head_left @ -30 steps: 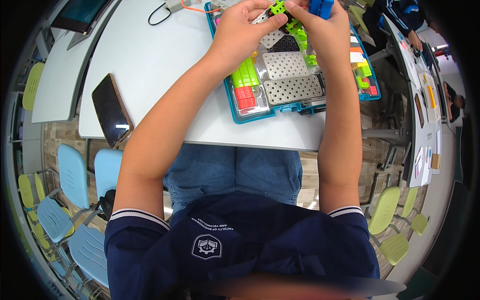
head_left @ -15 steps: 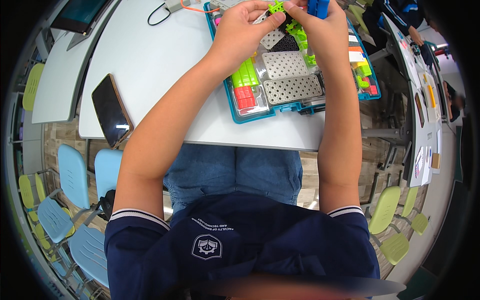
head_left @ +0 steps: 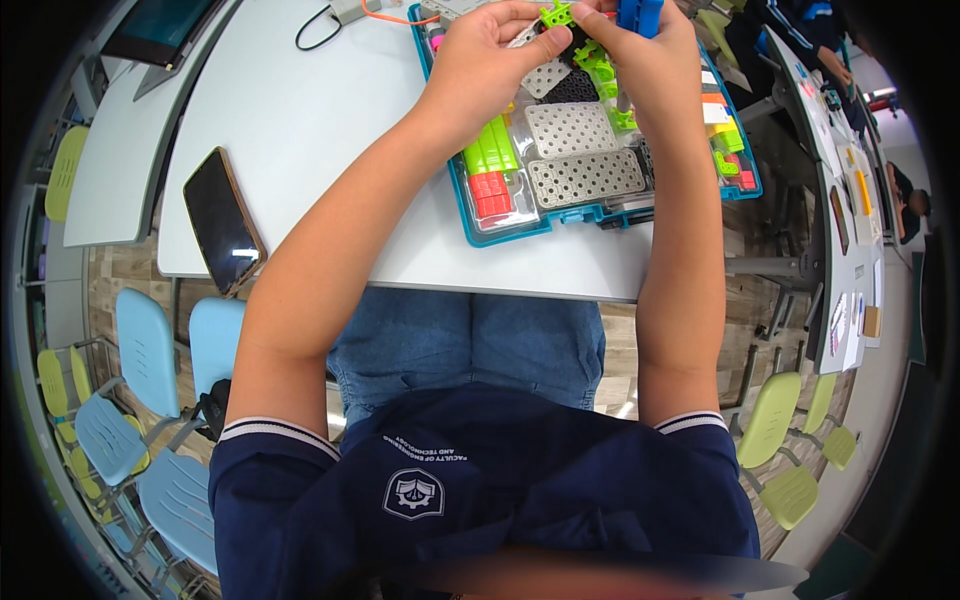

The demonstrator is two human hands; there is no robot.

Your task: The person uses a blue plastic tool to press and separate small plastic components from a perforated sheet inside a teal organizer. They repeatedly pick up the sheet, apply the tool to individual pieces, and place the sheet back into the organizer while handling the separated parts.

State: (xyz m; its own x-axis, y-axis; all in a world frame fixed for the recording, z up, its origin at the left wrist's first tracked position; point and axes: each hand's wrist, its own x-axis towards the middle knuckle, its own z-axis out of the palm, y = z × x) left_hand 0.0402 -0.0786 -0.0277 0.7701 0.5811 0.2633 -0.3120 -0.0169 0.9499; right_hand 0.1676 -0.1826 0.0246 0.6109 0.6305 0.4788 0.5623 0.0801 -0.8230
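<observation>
At the upper edge, my left hand (head_left: 485,65) pinches a small bright green plastic building piece (head_left: 556,14) between thumb and fingers. My right hand (head_left: 655,70) closes on the same piece from the other side, fingertips nearly meeting the left ones. A blue ribbed handle (head_left: 640,17) sticks up out of my right hand; its lower part is hidden by the palm. Both hands are over a teal-rimmed parts case (head_left: 482,238). Inside lie grey perforated plates (head_left: 570,130), a black perforated piece (head_left: 570,88), lime green blocks (head_left: 490,148) and red blocks (head_left: 488,194).
A phone (head_left: 222,220) lies on the white table (head_left: 320,120) to the left. Behind it are an orange cable (head_left: 400,19) and a black cable (head_left: 310,32). A monitor (head_left: 150,30) stands on the left table. Blue chairs (head_left: 147,350) and green chairs (head_left: 770,420) flank me; people sit at the right.
My hands keep their grip on the green piece and have barely moved. My right hand and the blue handle shift very slightly right.
</observation>
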